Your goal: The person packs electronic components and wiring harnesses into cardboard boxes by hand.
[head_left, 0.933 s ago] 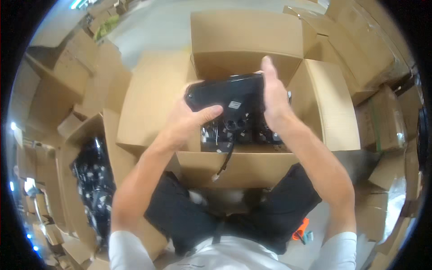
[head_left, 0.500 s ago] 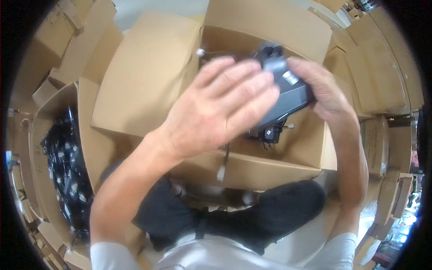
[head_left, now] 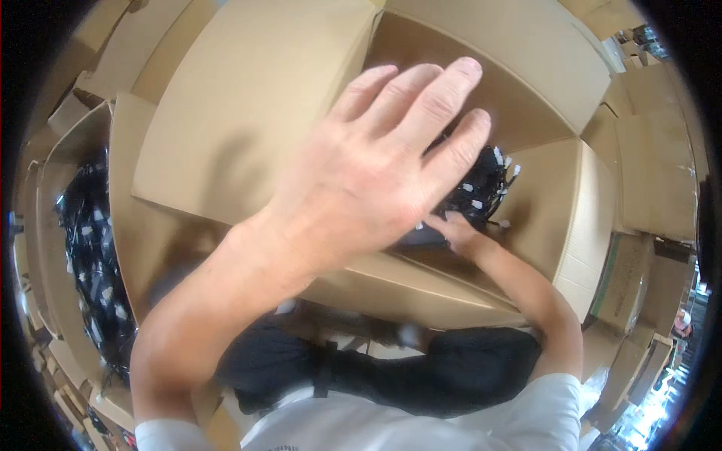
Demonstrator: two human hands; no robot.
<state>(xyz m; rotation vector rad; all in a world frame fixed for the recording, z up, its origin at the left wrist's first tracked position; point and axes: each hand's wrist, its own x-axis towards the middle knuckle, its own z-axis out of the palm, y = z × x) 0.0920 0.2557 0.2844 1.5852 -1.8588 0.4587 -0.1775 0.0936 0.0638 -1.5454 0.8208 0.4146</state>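
Note:
My left hand (head_left: 368,180) is lifted close to the camera, palm down and fingers spread, holding nothing. It hides much of the open cardboard box (head_left: 421,289) in front of me. My right hand (head_left: 459,231) reaches down into that box, its fingers closed on a flat black device (head_left: 417,239) that is mostly hidden behind my left hand. Further inside the box lies a heap of black parts with small white tags (head_left: 485,184).
The box's wide left flap (head_left: 256,98) and right flap (head_left: 571,218) lie folded outward. A second open carton of black tagged parts (head_left: 90,255) stands at my left. More cardboard boxes (head_left: 654,173) crowd the right side and the far edge.
My left hand has let go of the black device and risen toward the camera. My right hand has lowered the device into the box.

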